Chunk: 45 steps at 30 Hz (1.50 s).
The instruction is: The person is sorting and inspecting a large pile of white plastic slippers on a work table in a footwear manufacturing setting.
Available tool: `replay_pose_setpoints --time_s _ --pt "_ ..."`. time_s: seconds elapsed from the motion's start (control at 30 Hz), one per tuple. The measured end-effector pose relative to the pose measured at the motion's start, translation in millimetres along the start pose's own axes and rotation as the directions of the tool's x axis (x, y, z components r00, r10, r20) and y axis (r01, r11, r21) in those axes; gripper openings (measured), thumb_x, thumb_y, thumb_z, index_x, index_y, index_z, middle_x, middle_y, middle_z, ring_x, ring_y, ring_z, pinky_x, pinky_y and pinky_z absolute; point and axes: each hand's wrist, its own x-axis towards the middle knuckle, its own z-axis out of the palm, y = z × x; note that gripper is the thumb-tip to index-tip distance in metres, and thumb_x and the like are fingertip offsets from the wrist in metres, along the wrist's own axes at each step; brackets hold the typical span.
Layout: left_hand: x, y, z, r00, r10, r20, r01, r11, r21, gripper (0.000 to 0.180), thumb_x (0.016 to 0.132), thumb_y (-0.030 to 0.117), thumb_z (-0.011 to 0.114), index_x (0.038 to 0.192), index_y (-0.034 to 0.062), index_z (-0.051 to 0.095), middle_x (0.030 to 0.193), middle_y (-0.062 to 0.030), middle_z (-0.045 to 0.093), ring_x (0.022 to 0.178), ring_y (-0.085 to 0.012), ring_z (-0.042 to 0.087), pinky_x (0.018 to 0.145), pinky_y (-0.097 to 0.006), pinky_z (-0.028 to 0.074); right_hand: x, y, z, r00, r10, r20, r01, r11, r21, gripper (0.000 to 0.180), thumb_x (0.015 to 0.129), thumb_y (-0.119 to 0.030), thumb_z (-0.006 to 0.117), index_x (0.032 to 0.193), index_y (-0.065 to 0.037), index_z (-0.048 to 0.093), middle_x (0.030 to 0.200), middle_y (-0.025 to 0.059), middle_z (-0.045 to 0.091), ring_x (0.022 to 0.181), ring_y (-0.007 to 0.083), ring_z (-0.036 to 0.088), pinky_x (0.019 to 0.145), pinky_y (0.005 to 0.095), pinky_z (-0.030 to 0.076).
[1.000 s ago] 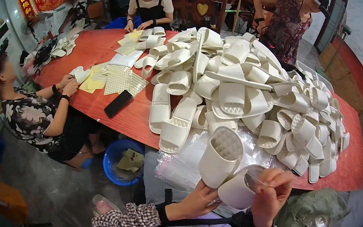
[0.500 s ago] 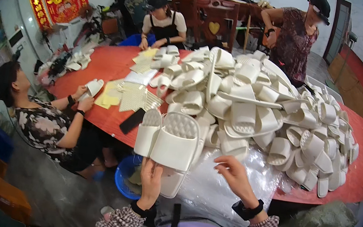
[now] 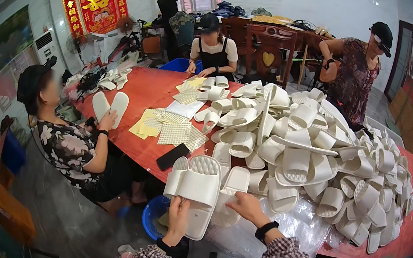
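While left hand (image 3: 177, 220) grips white slippers (image 3: 198, 183), right hand (image 3: 244, 206) touches another slipper (image 3: 229, 193).

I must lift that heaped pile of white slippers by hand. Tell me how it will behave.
The slipper pile looks loose and unbound, so it would likely slide apart. The pair in the left hand seems light, held upright from below.

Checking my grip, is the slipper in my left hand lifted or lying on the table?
Lifted: the left hand holds the white slipper upright, off the red table.
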Motion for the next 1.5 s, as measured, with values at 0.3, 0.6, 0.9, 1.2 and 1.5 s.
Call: replay_pose_setpoints --time_s 0.3,0.6,0.9,1.2,1.5 --pt "30.3 -45.3 -12.0 0.982 -0.189 -0.003 0.183 0.956 -0.230 0.023 0.094 0.014 0.053 0.108 -0.0018 0.061 0.092 -0.0014 0.056 0.087 -0.0104 0.052 0.080 -0.026 0.041 -60.2 -30.4 -103.2 0.972 0.214 0.099 -0.200 0.525 0.827 0.027 0.093 -0.029 0.064 0.093 -0.002 0.064 0.073 -0.0026 0.056 0.058 0.0055 0.048 0.051 0.0220 0.037" --pt "79.1 -91.3 20.9 0.987 -0.062 0.148 0.017 0.957 0.291 0.033 0.090 0.016 0.055 0.114 -0.0054 0.059 0.109 -0.0194 0.055 0.105 -0.0315 0.053 0.092 -0.038 0.040 -169.1 -59.1 -174.8 0.888 0.432 -0.159 0.050 0.253 0.966 0.022 0.100 -0.014 0.049 0.115 0.001 0.055 0.083 0.0042 0.064 0.038 0.0030 0.035 0.033 0.0169 0.022" --pt "143.8 -115.0 28.0 0.905 0.052 0.422 -0.285 0.811 0.511 0.038 0.082 0.017 0.064 0.113 -0.0047 0.063 0.109 -0.0276 0.057 0.110 -0.0396 0.053 0.095 -0.041 0.042 -217.4 -98.6 -186.3 0.857 0.453 -0.247 0.177 0.192 0.965 0.038 0.101 -0.006 0.040 0.138 0.004 0.036 0.110 0.0082 0.064 0.035 0.0009 0.028 0.032 0.0156 0.022" --pt "31.8 -32.1 55.4 0.759 -0.113 0.642 0.044 0.992 0.122 0.044 0.096 0.021 0.055 0.136 0.0042 0.048 0.134 -0.0223 0.051 0.123 -0.0342 0.051 0.104 -0.038 0.040 -184.1 -88.2 -124.6 0.826 0.526 -0.204 0.199 0.068 0.978 0.035 0.098 -0.011 0.052 0.131 -0.004 0.041 0.106 0.0070 0.062 0.057 0.0075 0.051 0.050 0.0199 0.041" --pt "-49.2 -72.1 65.3 0.509 -0.343 0.789 0.544 0.839 0.014 0.090 0.098 0.026 0.057 0.153 0.0197 -0.014 0.149 -0.0209 0.027 0.120 -0.0275 0.052 0.094 -0.041 0.049 -182.9 -17.4 -76.6 0.951 0.279 0.131 -0.233 0.376 0.897 0.043 0.097 -0.010 0.055 0.138 0.000 0.045 0.141 0.0116 0.045 0.122 0.0216 0.054 0.099 0.0307 0.046"
